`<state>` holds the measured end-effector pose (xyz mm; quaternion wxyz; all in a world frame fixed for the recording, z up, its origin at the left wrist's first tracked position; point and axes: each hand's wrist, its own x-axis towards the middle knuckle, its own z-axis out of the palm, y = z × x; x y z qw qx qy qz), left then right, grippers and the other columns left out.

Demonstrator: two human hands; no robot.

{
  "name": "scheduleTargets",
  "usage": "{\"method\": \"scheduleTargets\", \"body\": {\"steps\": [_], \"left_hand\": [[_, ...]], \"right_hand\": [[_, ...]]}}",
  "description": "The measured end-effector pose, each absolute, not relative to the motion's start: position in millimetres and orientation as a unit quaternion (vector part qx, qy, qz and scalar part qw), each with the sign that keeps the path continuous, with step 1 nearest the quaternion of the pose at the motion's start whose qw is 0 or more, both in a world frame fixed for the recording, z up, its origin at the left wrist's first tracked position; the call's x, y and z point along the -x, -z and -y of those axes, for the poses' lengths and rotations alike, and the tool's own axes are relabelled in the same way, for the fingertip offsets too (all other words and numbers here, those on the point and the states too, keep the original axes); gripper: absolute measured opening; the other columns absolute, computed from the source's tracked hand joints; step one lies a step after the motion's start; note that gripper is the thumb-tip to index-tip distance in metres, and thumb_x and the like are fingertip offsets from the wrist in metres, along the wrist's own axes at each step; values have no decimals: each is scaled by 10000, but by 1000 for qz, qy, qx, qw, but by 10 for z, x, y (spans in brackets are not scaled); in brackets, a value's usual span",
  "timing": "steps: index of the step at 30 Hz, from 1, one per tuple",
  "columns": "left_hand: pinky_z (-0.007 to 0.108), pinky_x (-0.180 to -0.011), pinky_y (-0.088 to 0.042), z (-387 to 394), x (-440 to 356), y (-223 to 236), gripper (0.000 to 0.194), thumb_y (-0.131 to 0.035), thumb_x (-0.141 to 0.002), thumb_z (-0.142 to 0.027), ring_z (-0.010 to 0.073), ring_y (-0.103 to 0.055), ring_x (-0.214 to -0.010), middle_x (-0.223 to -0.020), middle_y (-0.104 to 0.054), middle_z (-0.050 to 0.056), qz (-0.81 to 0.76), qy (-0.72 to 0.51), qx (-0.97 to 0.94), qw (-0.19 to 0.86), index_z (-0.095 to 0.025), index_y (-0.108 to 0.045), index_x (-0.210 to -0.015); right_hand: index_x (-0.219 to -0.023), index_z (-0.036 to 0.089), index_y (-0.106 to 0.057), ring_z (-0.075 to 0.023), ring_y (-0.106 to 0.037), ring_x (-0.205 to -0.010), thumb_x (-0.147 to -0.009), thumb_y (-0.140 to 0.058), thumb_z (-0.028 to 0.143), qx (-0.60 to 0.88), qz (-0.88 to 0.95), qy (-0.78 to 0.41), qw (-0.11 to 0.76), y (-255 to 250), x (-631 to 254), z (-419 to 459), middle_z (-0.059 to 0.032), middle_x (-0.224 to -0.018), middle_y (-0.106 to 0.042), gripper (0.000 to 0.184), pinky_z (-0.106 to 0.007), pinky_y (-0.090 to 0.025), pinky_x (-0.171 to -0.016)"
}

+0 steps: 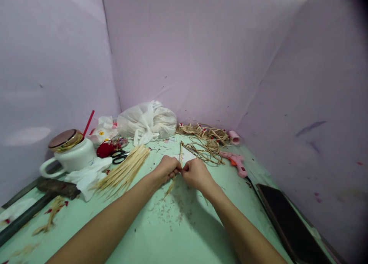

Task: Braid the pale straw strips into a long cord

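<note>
Both my hands meet in the middle of the light green table (161, 233). My left hand (167, 168) is closed in a pinch on a thin straw-coloured strand (170, 188) that trails down toward me. My right hand (194, 172) is also closed, pinching the same strand where the two hands touch. A piece of the strand stands up between the fingertips, in front of a white sheet (187, 155).
A bundle of pale sticks (126, 171) lies left of my hands, with black scissors (120, 156), a white lidded mug (70, 153) and a hammer (40, 202). Tangled jute twine (208, 141), a pink glue gun (237, 162) and a dark phone (290, 222) lie right. Lilac boards wall the table.
</note>
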<state>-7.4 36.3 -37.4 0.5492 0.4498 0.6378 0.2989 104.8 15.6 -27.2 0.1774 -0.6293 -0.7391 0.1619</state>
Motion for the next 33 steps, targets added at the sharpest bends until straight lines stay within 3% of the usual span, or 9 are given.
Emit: {"method": "scheduleTargets", "body": {"steps": [6, 11, 15, 17, 22, 29, 33], "left_hand": [[196, -316, -115, -377, 203, 380, 148, -521, -504, -113, 31, -251, -279, -341, -353, -54, -601, -295, -494, 555, -147, -398, -428], [191, -308, -123, -438, 290, 393, 113, -536, -515, -155, 34, -254, -279, -359, -370, -52, -593, -254, -512, 567, -144, -437, -462], [182, -310, -116, -483, 327, 430, 90, -527, -501, -163, 30, -255, -288, -387, -380, -53, -566, -254, -514, 593, -144, -442, -478], [179, -311, -114, -491, 330, 446, 57, -518, -497, -163, 30, -251, -289, -386, -376, -54, -556, -254, -519, 598, -139, -467, -492], [184, -317, -125, -450, 300, 412, 16, -504, -494, -148, 41, -261, -287, -370, -370, -51, -570, -240, -540, 571, -134, -494, -495], [203, -358, -234, -359, 278, 185, 103, -546, -529, -175, 65, -303, -305, -312, -368, -28, -647, -142, -612, 433, -129, -519, -441], [224, -455, -339, -220, 172, 87, 87, -555, -542, -185, 149, -510, -480, -464, -532, 41, -671, -117, -673, 289, -125, -610, -572]], "right_hand": [[-605, 156, -687, -114, -489, -510, -623, -518, 154, 586, 779, -152, 162, 259, -1012, -89, -60, -576, -637, 170, -223, -240, -462], [-691, 131, -671, -115, -526, -527, -684, -513, 234, 627, 672, -277, 281, 248, -1188, -300, -43, -599, -634, 189, -195, -330, -478], [-631, 121, -604, -102, -507, -478, -684, -494, 184, 601, 549, -477, 331, 330, -1141, -367, -28, -542, -593, 137, -195, -375, -473], [-568, 125, -565, -78, -427, -390, -671, -498, 173, 584, 522, -537, 314, 377, -1077, -357, -2, -451, -526, 133, -189, -333, -410], [-478, 144, -483, -29, -188, -298, -611, -548, 172, 585, 529, -533, 307, 472, -1042, -373, 72, -327, -328, 151, -196, -108, -320], [-465, 156, -456, -25, -149, -287, -593, -525, 182, 574, 542, -543, 286, 545, -1088, -381, 89, -295, -260, 147, -204, -65, -327], [-470, 160, -450, -30, -176, -291, -569, -493, 166, 546, 515, -573, 328, 575, -1067, -371, 83, -307, -293, 108, -202, -79, -329]]}}
